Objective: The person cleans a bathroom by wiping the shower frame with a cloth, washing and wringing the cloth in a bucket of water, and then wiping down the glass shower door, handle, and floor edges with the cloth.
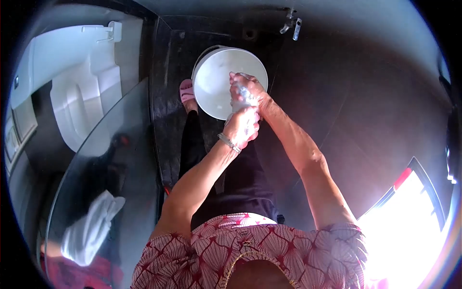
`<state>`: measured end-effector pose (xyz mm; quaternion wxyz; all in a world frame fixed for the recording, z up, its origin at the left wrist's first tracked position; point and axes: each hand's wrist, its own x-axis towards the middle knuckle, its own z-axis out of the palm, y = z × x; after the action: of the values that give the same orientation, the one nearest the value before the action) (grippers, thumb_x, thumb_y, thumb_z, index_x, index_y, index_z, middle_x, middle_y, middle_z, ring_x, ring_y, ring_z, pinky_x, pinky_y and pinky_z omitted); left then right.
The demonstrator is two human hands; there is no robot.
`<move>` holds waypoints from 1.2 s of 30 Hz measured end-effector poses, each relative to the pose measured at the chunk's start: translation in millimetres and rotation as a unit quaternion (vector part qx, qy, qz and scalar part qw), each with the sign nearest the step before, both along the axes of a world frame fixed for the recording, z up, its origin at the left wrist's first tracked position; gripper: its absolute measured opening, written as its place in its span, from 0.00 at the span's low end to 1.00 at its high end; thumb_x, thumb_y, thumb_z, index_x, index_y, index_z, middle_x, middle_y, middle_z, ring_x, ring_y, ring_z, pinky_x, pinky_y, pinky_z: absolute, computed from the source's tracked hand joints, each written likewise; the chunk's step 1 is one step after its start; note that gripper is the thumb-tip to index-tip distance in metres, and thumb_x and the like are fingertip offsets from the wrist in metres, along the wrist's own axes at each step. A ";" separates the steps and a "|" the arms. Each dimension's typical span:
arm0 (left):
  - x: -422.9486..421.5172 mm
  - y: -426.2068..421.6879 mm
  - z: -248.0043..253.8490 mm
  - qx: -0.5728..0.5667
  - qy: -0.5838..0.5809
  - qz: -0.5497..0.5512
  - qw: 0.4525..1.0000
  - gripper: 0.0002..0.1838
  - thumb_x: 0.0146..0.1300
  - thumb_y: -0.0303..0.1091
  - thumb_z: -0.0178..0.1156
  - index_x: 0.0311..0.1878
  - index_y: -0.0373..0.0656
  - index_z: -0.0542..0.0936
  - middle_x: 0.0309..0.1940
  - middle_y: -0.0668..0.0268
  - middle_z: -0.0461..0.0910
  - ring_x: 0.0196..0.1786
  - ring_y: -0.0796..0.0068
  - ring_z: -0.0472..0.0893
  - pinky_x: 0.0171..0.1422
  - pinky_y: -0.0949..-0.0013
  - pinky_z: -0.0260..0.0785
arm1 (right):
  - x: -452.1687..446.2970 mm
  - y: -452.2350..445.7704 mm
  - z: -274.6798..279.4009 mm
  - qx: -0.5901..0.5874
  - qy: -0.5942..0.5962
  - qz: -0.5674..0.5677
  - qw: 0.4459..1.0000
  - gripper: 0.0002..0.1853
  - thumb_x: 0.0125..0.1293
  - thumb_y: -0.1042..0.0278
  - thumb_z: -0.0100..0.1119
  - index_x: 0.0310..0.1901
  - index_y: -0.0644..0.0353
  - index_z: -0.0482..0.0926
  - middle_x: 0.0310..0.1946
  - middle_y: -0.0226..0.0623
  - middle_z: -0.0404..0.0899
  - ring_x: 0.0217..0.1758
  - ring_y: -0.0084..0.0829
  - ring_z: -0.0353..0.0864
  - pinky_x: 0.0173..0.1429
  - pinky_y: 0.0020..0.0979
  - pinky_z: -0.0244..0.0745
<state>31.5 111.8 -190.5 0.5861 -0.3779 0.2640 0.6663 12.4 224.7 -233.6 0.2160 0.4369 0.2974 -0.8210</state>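
Observation:
A white bucket [208, 79] stands on the dark floor in front of me, and its inside shows no clear contents. Over its near right side, both my hands are closed round a wet, whitish cloth [244, 98], which looks bunched or twisted between them. My right hand [251, 86] grips the farther part, above the bucket's opening. Nearer to my body, my left hand [242, 126], with a bracelet [229, 143] at its wrist, has its fingers wrapped round the other part. Most of the cloth is hidden in my fists.
A pink slipper [186, 90] on a foot is left of the bucket. A tap [290, 25] sticks out from the far wall. On the left are a glass panel [134, 130], a toilet [77, 106] and a white cloth shape [91, 229]. A bright window [409, 221] glares at lower right.

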 end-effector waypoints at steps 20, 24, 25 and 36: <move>20.0 5.2 -78.0 -0.265 0.619 -0.364 0.643 0.12 0.58 0.38 0.48 0.37 0.40 0.73 0.26 0.59 0.76 0.31 0.61 0.77 0.34 0.61 0.70 | -3.4 -20.2 -50.3 0.558 0.004 0.374 0.741 0.12 0.52 0.63 0.55 0.35 0.62 0.75 0.31 0.41 0.77 0.42 0.38 0.76 0.45 0.35 0.72; -7.9 -2.0 -72.8 -0.228 0.738 -0.488 0.407 0.25 0.55 0.43 0.52 0.47 0.30 0.63 0.33 0.49 0.75 0.40 0.51 0.76 0.41 0.56 0.69 | -15.3 -29.6 -19.5 0.567 -0.030 0.246 0.786 0.16 0.57 0.57 0.52 0.38 0.62 0.75 0.34 0.44 0.78 0.41 0.41 0.77 0.46 0.34 0.72; -16.5 -7.8 -70.3 -0.226 0.586 -0.420 0.655 0.35 0.47 0.44 0.60 0.51 0.29 0.60 0.40 0.48 0.74 0.41 0.50 0.76 0.44 0.56 0.68 | -18.8 -28.6 -6.5 0.550 -0.011 0.196 0.812 0.17 0.59 0.54 0.51 0.39 0.61 0.75 0.34 0.42 0.78 0.40 0.40 0.78 0.45 0.33 0.72; -89.5 -55.3 75.8 0.001 0.479 -0.189 0.857 0.33 0.45 0.23 0.61 0.58 0.45 0.66 0.51 0.60 0.69 0.45 0.76 0.73 0.39 0.75 0.71 | 4.3 25.0 103.1 0.232 0.067 0.055 0.969 0.30 0.57 0.49 0.54 0.56 0.59 0.62 0.39 0.39 0.72 0.36 0.31 0.75 0.40 0.33 0.74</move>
<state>-58.0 56.5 -114.7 0.5021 0.0454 0.5780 0.6416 16.7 249.7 -130.5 0.1330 0.4020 0.5166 -0.7442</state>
